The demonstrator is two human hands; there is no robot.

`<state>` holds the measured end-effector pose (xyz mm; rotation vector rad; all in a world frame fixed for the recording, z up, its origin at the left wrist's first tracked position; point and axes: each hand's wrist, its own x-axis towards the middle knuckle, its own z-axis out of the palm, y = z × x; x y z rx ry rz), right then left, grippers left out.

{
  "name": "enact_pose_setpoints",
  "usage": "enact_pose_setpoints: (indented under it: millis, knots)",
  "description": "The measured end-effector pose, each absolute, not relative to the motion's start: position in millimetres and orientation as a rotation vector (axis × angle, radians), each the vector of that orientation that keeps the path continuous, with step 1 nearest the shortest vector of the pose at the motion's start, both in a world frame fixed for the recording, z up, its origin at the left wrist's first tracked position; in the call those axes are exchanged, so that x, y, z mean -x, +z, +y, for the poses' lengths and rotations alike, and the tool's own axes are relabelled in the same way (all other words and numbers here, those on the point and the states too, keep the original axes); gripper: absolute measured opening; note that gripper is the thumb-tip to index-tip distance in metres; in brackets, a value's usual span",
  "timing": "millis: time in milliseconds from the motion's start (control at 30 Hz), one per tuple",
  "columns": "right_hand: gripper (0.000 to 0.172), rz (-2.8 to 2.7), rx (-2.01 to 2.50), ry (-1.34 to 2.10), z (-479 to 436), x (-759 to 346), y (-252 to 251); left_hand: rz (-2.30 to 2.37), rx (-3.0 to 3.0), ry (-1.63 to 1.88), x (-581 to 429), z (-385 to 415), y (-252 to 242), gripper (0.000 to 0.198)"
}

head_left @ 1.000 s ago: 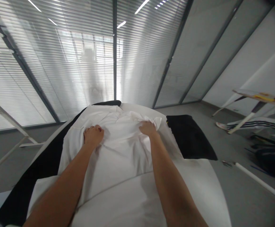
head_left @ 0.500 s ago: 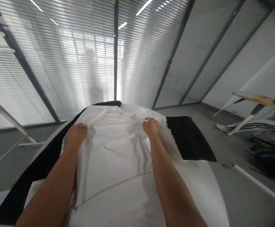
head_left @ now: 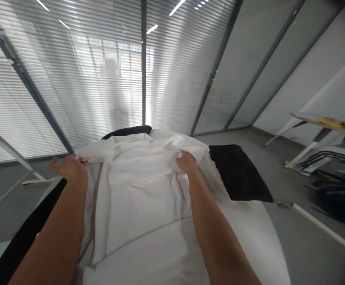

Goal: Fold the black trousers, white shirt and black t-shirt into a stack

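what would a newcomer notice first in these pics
The large white garment spread on a white-covered surface in the middle of the view, with the left hand at its left edge and the right hand gathering a fold near its top. Behind it, slatted blinds cover the glass wall. A black cloth lies to the right.

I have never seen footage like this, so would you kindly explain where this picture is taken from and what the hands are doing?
This picture comes from one camera worn on a person's head, looking forward and down, so the two bare arms are the wearer's own. A white shirt lies on a white rounded surface. The right hand gathers the shirt's cloth; the left hand touches its left edge, though a grip is hard to tell. A black cloth lies beside it.
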<state>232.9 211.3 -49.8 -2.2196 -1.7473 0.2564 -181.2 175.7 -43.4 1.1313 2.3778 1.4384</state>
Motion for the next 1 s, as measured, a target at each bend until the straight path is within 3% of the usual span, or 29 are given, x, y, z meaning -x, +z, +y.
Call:
enact_pose_setpoints:
  millis: [200,300,433,567,667,767,1000]
  knots:
    - [0.061,-1.408,2.297,0.103,207,-244,-48,2.394,-1.592,0.906,138,169,-49,0.029]
    - [0.067,-1.324,2.3,0.084,204,-241,-43,2.449,-1.818,0.635,122,163,-51,0.043]
    - [0.058,-1.34,2.312,0.072,200,-222,-37,2.613,-1.801,0.647,116,158,-48,0.056]
    - [0.041,-1.621,2.142,-0.046,193,-187,-39,2.66,-1.953,0.626,107,157,-38,0.036]
    - [0.03,-1.986,1.946,-0.09,183,-167,-44,2.377,-2.233,0.41,95,157,-35,0.025]
    - [0.033,-2.168,1.863,-0.17,173,-163,-50,2.124,-2.421,0.324,83,155,-36,0.025]
    - [0.038,-2.235,1.869,-0.157,158,-176,-52,2.089,-2.447,0.091,71,148,-32,0.046]
